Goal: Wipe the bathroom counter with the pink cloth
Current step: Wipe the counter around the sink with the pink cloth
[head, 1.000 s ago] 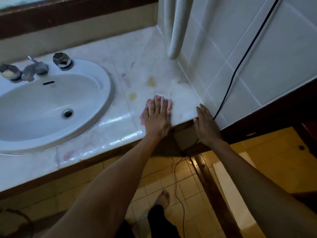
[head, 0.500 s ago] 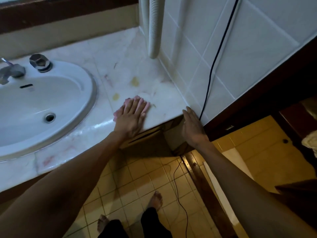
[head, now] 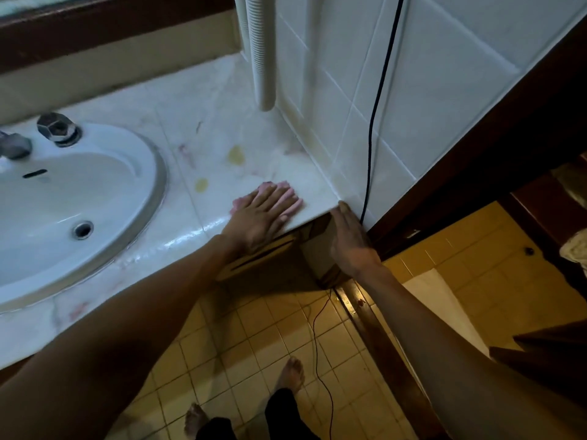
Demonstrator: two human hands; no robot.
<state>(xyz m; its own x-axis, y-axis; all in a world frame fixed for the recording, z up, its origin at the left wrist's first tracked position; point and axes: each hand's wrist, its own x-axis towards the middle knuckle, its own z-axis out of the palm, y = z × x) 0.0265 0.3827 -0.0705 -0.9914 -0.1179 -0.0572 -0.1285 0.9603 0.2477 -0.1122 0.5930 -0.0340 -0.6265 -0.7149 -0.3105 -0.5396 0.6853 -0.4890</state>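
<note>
The pink cloth [head: 282,186] lies flat on the white marble counter [head: 203,128] near its front right corner. My left hand [head: 260,214] presses down on the cloth with straight fingers, so only its pink edges show past my fingertips. My right hand [head: 349,239] rests with straight fingers against the counter's front right corner, beside the tiled wall. Two yellowish stains [head: 235,154] mark the counter just behind the cloth.
A white oval sink [head: 149,173] with a metal tap handle [head: 58,127] sits left of the cloth. A ribbed white hose [head: 262,58] hangs down at the back right. A black cable [head: 374,115] runs down the tiled wall [head: 444,74]. Yellow floor tiles and my bare feet lie below.
The view has shifted slightly to the left and down. My left hand has slid the cloth a little to the right, toward the counter corner. My right hand stays at the corner.
</note>
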